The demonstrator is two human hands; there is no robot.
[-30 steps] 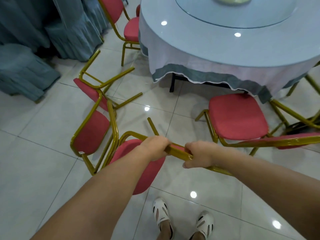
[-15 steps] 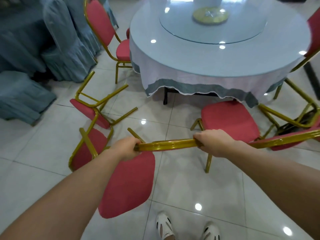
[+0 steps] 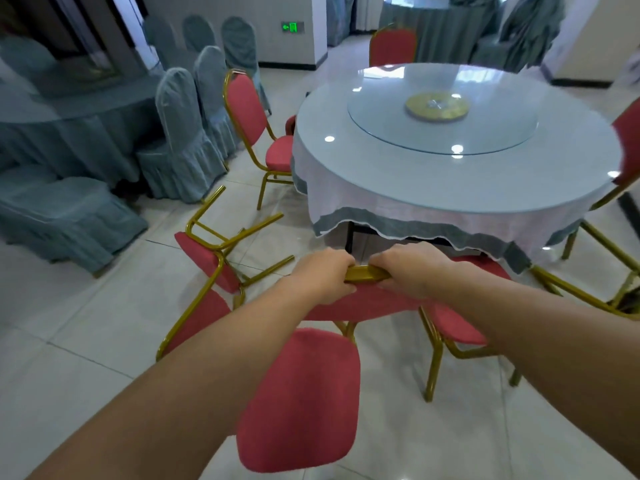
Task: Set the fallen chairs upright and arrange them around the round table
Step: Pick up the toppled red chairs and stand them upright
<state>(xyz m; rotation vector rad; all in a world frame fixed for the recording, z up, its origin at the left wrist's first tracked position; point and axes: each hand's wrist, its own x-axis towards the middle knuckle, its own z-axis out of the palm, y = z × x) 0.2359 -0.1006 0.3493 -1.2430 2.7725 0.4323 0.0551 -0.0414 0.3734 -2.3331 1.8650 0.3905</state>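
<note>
A red-padded chair (image 3: 301, 400) with a gold frame is gripped by its top rail in front of the round table (image 3: 450, 188), its cushioned panel tilted below the person's forearms. The left hand (image 3: 323, 277) and right hand (image 3: 408, 270) sit close together on the rail, fingers of both curled tight around the gold tube. Just beyond them, a second red chair (image 3: 453, 327) stands upright with its seat tucked toward the table's draped edge. To the left, a fallen chair (image 3: 211, 261) lies on its side on the pale tiled floor (image 3: 86, 327), legs pointing toward the table (its backrest is nearest the camera). Another upright chair (image 3: 258, 126) stands at the table's left side. A glass turntable (image 3: 443, 123) tops the table. Grey-covered chairs (image 3: 183, 133) line a neighbouring table at far left.
</note>
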